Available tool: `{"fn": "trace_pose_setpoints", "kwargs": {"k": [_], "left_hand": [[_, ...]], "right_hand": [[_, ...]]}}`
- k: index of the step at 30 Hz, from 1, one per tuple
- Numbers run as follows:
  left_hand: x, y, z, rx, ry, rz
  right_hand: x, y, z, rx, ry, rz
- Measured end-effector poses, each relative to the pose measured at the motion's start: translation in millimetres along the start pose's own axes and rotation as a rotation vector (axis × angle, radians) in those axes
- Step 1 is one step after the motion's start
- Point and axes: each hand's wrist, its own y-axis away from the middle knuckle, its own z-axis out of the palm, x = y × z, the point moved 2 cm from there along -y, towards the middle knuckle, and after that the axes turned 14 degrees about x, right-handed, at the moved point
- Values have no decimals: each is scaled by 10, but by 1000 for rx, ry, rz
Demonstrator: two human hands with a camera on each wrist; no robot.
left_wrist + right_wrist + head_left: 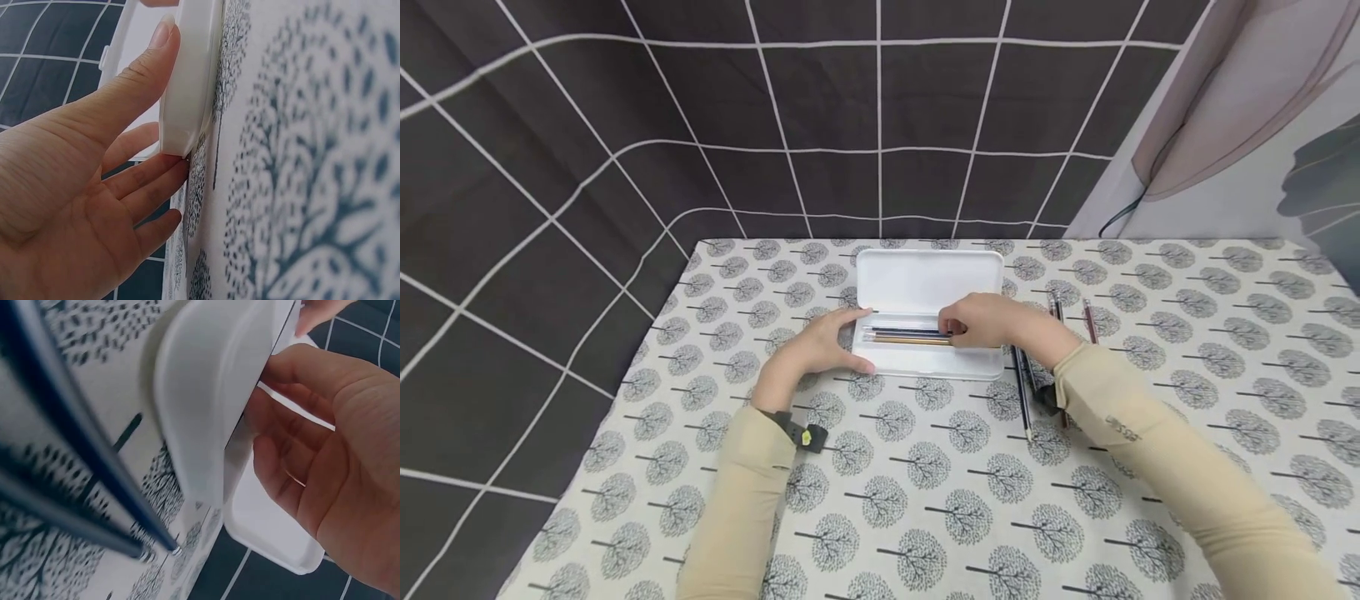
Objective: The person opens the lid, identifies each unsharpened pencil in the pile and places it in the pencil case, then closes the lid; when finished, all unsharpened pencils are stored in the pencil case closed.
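Tree-printed cloth is covering the desk [925,500], and a dark checked curtain is hanging behind it. An open white pencil case [925,287] is lying near the far edge of the desk, with its lid folded back away from the person and its long axis running from left to right.

The left end of the case is being steadied by the left hand [823,342]; its fingers are straight, the thumb is lying along the case wall and nothing is being clenched. Inside the case tray, a few pencils [906,336] are lying parallel to the long axis of the case. Their right ends are being touched by the right hand [981,321], whose fingers are curled over them, so the grip seems to be pinching the pencils, though the fingertips are partly hidden. This hand is clearly the nearer one to the pencils.

Just to the right of the case, several loose pencils [1022,392] are lying on the cloth, pointing roughly toward the person, across the axis of the case.
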Motion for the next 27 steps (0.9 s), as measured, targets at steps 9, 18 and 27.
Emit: {"fn": "trace_pose_setpoints", "kwargs": {"k": [9, 18, 27], "left_hand": [[2, 14, 7, -1, 26, 11], [-27, 27, 8, 6, 17, -12], [15, 19, 21, 6, 47, 1]], "right_hand": [[157, 318, -92, 109, -96, 22], [481, 883, -322, 287, -103, 63], [766, 1258, -235, 254, -151, 374]]}}
